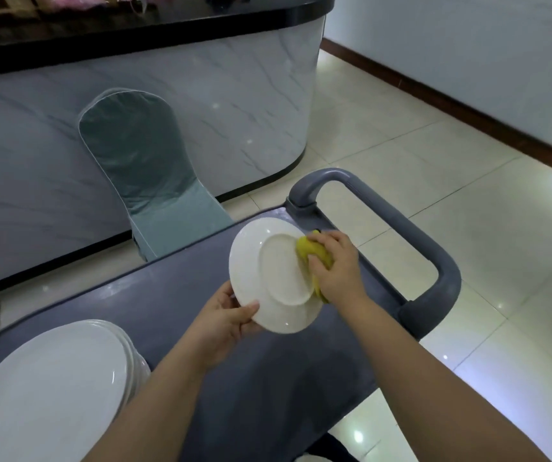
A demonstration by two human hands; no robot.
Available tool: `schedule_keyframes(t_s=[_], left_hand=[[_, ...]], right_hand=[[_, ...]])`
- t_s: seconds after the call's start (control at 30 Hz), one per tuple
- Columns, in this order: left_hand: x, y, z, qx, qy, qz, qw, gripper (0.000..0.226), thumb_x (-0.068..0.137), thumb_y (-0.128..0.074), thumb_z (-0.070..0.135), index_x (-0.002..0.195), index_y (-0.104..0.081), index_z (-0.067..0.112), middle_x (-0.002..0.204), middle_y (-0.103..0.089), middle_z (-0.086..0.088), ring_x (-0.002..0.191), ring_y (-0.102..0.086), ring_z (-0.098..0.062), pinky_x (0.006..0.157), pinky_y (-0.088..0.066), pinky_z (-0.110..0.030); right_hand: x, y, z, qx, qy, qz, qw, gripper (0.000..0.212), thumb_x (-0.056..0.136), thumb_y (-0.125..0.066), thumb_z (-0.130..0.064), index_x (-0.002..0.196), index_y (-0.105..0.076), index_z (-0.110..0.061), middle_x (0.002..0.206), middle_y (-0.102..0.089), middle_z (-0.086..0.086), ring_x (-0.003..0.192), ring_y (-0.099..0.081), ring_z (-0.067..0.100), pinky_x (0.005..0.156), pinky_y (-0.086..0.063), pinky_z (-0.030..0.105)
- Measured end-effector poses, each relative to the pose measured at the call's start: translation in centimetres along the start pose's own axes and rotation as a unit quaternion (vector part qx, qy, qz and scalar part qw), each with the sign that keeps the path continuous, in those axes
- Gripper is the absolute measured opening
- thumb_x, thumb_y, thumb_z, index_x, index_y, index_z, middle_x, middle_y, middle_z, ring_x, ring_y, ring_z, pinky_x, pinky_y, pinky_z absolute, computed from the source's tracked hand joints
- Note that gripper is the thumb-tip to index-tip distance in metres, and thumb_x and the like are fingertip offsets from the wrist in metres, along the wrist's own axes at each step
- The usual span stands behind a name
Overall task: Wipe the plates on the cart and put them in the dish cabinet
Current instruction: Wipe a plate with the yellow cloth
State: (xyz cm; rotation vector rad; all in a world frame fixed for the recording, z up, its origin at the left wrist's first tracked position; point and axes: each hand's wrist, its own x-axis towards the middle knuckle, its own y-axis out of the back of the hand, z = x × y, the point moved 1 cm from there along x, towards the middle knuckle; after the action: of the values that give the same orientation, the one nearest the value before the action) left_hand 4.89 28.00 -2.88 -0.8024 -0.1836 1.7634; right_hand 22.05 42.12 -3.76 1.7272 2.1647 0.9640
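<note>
My left hand (231, 316) grips the lower edge of a white plate (269, 278), held tilted above the grey cart (174, 295) with its underside toward me. Against the plate's right rim, my right hand (334, 263) presses a yellow cloth (313, 253), fingers closed on it. A stack of several white plates (54, 385) sits on the cart's top at the lower left. The dish cabinet is not in view.
The cart's grey loop handle (411, 235) sticks out to the right of my hands. A chair with a teal cover (147, 168) stands against a marble-fronted counter (201, 95) with a black top. Glossy tiled floor (468, 195) spreads to the right, up to a wall.
</note>
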Motion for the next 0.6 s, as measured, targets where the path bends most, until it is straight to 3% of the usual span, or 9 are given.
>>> schedule_keyframes(t_s=[0.13, 0.23, 0.3, 0.37, 0.47, 0.53, 0.6], left_hand=[[0.8, -1.0, 0.3, 0.005, -0.024, -0.003, 1.0, 0.047, 0.08, -0.059, -0.008, 0.121, -0.056, 0.014, 0.117, -0.066, -0.013, 0.099, -0.068, -0.029, 0.068, -0.06, -0.037], [1.0, -0.7, 0.6, -0.005, -0.038, -0.005, 0.999, 0.047, 0.079, -0.061, -0.002, 0.123, -0.055, 0.011, 0.117, -0.067, -0.015, 0.1, -0.068, -0.031, 0.068, -0.06, -0.037], [0.8, -0.2, 0.4, -0.006, -0.031, -0.008, 0.999, 0.05, 0.078, -0.061, -0.001, 0.126, -0.054, 0.011, 0.119, -0.067, -0.015, 0.101, -0.068, -0.031, 0.068, -0.06, -0.037], [0.5, 0.0, -0.1, 0.014, -0.012, -0.016, 1.0, 0.054, 0.077, -0.062, -0.003, 0.127, -0.053, 0.012, 0.117, -0.068, -0.013, 0.101, -0.068, -0.031, 0.068, -0.06, -0.038], [0.2, -0.5, -0.9, 0.054, 0.014, -0.035, 0.998, 0.051, 0.079, -0.065, -0.007, 0.124, -0.055, 0.014, 0.107, -0.072, -0.007, 0.095, -0.07, -0.027, 0.066, -0.06, -0.038], [0.4, -0.6, -1.2, 0.048, 0.014, -0.03, 0.998, 0.055, 0.076, -0.071, -0.004, 0.125, -0.055, 0.014, 0.108, -0.072, -0.008, 0.095, -0.07, -0.029, 0.066, -0.06, -0.037], [0.7, -0.6, -1.1, 0.038, 0.003, -0.015, 0.999, 0.057, 0.073, -0.07, 0.001, 0.126, -0.055, 0.012, 0.116, -0.068, -0.014, 0.101, -0.068, -0.033, 0.069, -0.059, -0.039]], right_hand=[[-0.1, -1.0, -3.5, 0.002, 0.12, -0.022, 0.993, 0.035, 0.089, -0.059, -0.033, 0.122, -0.064, -0.025, 0.137, -0.044, -0.001, 0.116, -0.033, 0.018, 0.104, -0.031, 0.033], [-2.4, -0.9, -3.3, -0.003, 0.233, -0.091, 0.968, 0.033, 0.087, -0.064, -0.025, 0.12, -0.064, -0.027, 0.138, -0.042, -0.004, 0.118, -0.037, 0.022, 0.105, -0.032, 0.03], [-2.9, 0.5, -0.6, -0.022, 0.278, -0.087, 0.956, 0.032, 0.084, -0.064, -0.023, 0.116, -0.066, -0.025, 0.134, -0.043, -0.005, 0.114, -0.042, 0.025, 0.105, -0.035, 0.03], [-2.4, 1.7, 1.8, -0.042, 0.232, -0.049, 0.97, 0.033, 0.083, -0.061, -0.026, 0.114, -0.068, -0.024, 0.132, -0.045, -0.006, 0.11, -0.045, 0.027, 0.101, -0.04, 0.038], [-1.1, 1.5, 1.7, -0.037, 0.092, -0.001, 0.995, 0.037, 0.083, -0.056, -0.034, 0.117, -0.067, -0.025, 0.131, -0.048, -0.004, 0.11, -0.043, 0.025, 0.097, -0.044, 0.043], [-1.6, 0.4, -0.2, -0.02, 0.095, -0.02, 0.995, 0.037, 0.085, -0.056, -0.036, 0.119, -0.066, -0.026, 0.135, -0.046, -0.003, 0.115, -0.038, 0.022, 0.101, -0.04, 0.037], [-3.0, -0.3, -1.3, -0.004, 0.153, -0.077, 0.985, 0.036, 0.085, -0.057, -0.035, 0.12, -0.062, -0.031, 0.137, -0.041, -0.007, 0.116, -0.036, 0.021, 0.103, -0.032, 0.026]])
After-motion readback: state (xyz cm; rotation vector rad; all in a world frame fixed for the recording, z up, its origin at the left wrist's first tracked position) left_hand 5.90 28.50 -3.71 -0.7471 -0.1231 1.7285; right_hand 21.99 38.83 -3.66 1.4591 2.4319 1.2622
